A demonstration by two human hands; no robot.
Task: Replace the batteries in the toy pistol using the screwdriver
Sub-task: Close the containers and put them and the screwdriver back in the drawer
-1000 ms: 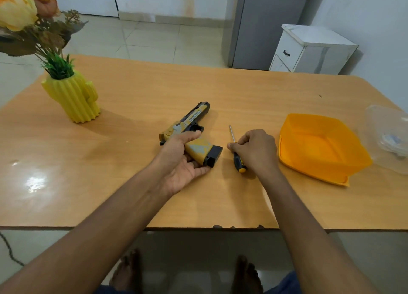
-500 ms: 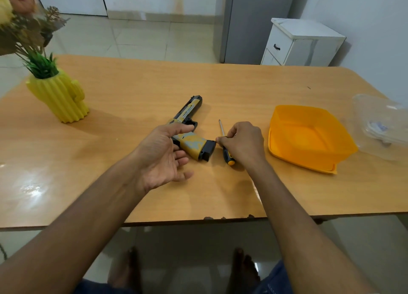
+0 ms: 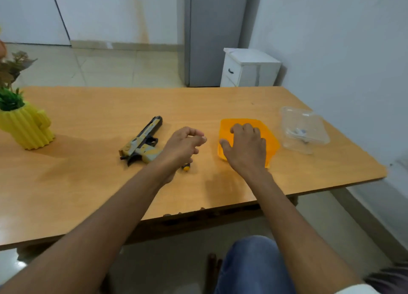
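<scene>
table holds it all. vase far left w/ plant. orange tray right of centre, clear tub past it. pistol lies flat mid-table, grip end hidden by left wrist. left hand above table, fingers loosely curled, holding nothing. right hand over tray, fingers spread, empty. screwdriver handle tip peeks out under left hand.

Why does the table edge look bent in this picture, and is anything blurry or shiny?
Head view: the wide-angle lens bows the table edge and walls; the left hand and right hand look slightly soft, perhaps from motion; soft shadows lie under both arms and beside the yellow vase; a faint sheen shows on the tabletop near the right forearm; the toy pistol is fairly sharp.
</scene>
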